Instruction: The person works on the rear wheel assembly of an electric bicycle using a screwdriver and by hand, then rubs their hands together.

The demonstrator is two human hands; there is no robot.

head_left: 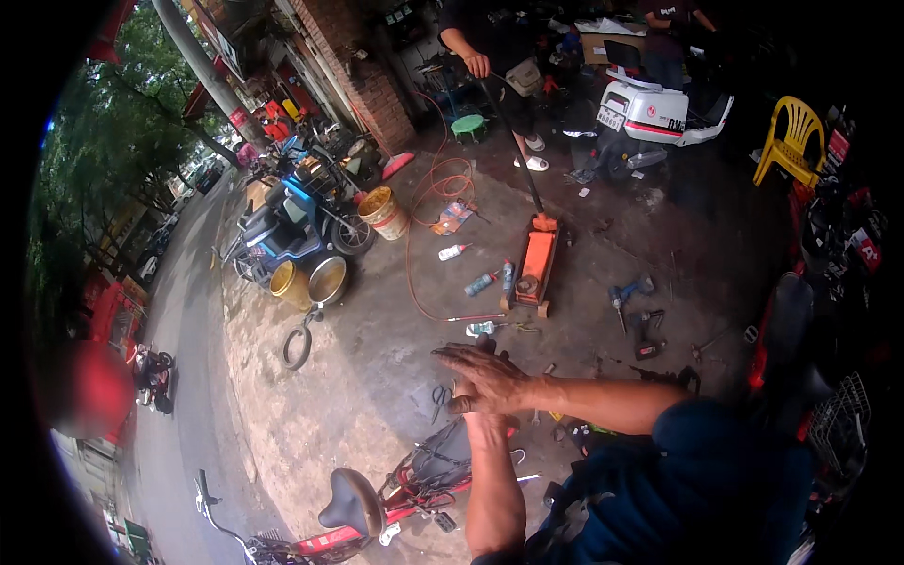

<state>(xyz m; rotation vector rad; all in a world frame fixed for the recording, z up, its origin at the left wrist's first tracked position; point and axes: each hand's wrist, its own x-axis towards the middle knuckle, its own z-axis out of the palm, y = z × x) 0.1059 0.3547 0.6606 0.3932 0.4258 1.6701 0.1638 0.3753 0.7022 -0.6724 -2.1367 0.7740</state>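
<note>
Right hand (490, 375) over left wrist (468, 403)

- The right hand (490, 377) lies over the left hand (468, 407), hiding most of it; whether either grips anything cannot be told.
- A person (490, 38) at the floor jack's handle (508, 132) is cut off at the top edge.
- Small tools (650, 339) are too tiny to identify.

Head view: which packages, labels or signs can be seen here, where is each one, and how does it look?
Flat packet: on the concrete floor beside the coiled hose, crumpled, orange and blue.
White squeeze bottle: lying on the floor left of the orange floor jack, red cap.
Number plate: on the rear of the white scooter, small white rectangle.
Street sign: on the grey pole at upper left, red and white.
</note>
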